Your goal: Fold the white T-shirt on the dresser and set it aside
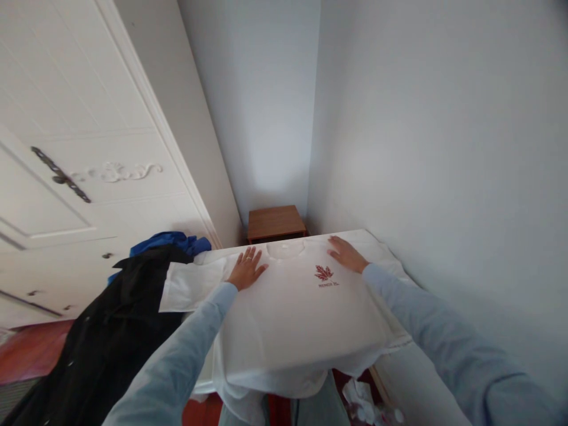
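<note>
A white T-shirt [284,319] lies spread face up over a white-topped table, its collar at the far edge and its hem hanging over the near edge. A dark red maple leaf print with small lettering is on its chest. My left hand [247,270] rests flat near the left shoulder of the shirt as I see it, fingers spread, a ring on one finger. On the other side, my right hand [346,254] lies flat on the cloth just above the leaf print. Neither hand grips anything.
A black garment [128,307] with buttons and a blue cloth [171,241] lie at the left. Behind them stands a white wardrobe [89,171]. A small brown wooden table [277,222] fills the corner. Grey walls close off the right. White crumpled items [361,399] lie below.
</note>
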`<state>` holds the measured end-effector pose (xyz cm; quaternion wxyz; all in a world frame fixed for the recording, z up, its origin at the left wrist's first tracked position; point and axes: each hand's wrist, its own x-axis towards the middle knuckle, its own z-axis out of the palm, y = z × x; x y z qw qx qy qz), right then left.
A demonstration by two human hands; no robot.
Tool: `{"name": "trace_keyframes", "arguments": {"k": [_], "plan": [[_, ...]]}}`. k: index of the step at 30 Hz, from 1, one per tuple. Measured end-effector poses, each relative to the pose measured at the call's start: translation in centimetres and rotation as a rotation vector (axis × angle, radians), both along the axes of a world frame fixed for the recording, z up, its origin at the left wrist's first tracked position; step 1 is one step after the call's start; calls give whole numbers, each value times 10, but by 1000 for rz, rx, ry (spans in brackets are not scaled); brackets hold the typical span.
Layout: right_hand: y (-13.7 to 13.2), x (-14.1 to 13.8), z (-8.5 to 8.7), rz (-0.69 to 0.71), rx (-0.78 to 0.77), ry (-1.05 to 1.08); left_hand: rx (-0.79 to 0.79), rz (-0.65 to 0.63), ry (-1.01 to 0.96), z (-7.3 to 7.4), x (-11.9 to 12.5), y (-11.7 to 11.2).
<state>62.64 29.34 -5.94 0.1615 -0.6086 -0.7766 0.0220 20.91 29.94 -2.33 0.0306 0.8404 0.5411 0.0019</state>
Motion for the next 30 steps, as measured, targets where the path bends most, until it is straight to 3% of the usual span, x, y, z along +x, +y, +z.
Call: {"name": "trace_keyframes", "arguments": {"k": [4,8,15,24,30], "plan": [[15,-65,6,274,18,38,-15,2,4,-2,20,18],[29,-92,-1,238,-87,57,-56,71,23,-15,18,22],[33,-86,-16,219,-50,25,-6,78,-10,-26,12,17],[29,-85,-5,146,-40,-33,8,80,-19,-25,13,18],[-6,-66,6,35,24,-171,36,83,25,-28,13,22]]}}
